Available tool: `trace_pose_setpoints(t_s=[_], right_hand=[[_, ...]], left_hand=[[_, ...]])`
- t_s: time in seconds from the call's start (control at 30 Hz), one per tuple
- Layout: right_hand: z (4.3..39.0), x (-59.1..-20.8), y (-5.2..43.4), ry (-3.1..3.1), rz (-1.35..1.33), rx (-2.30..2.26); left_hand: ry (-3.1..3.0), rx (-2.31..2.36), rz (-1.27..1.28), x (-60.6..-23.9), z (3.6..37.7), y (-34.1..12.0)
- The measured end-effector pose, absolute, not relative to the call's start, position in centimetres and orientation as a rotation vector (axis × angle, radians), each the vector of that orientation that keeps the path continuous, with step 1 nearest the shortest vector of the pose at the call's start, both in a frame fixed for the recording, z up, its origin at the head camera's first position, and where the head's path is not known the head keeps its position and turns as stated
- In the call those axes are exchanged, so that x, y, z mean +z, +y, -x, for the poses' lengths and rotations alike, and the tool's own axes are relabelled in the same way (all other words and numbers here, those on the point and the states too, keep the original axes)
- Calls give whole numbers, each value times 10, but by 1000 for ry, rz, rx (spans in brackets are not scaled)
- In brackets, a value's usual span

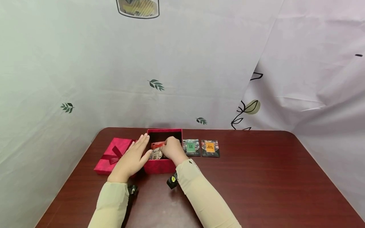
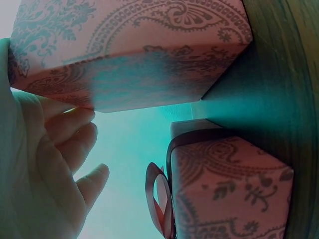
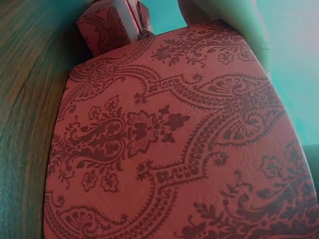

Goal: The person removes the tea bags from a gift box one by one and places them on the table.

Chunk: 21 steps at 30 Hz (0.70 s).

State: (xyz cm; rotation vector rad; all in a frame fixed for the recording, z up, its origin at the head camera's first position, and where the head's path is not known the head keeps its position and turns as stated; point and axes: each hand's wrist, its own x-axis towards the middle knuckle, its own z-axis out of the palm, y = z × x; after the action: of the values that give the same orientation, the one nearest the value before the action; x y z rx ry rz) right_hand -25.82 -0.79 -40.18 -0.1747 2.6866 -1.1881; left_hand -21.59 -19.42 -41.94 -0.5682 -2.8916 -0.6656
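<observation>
A lidless red box [image 1: 158,167] stood near the far edge of the dark-red table [image 1: 271,177], w/ a red packet [image 1: 157,145] and, nearer the front, a beige-and-dark packet [image 1: 156,154] inside. L hand [image 1: 131,159] lay against the box's L side, fingers extended, thumb apart, grasping nothing. R hand [image 1: 173,148] reached into the box's R part, fingers bent; its fingertips were hidden, so whether it gripped a packet couldn't be told. In the R wrist view, the box's patterned wall blocked most of the scene. A lid [image 1: 109,158] w/ bow [image 1: 116,155] sat L of the box, partly behind the L hand. Just R of the box lay a green-labelled packet [image 1: 191,148], then an orange-labelled packet [image 1: 210,148], slightly apart. A pale, leaf-printed cloth [image 1: 185,53] hung behind.
</observation>
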Motion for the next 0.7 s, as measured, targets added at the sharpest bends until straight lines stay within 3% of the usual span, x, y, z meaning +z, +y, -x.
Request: trace_pose_setpoints(t_s=[0.7], right_hand=[[259,-401,-5,2605,196,-1426]], left_hand=[[-2890,-680,574,-418,216,-193]])
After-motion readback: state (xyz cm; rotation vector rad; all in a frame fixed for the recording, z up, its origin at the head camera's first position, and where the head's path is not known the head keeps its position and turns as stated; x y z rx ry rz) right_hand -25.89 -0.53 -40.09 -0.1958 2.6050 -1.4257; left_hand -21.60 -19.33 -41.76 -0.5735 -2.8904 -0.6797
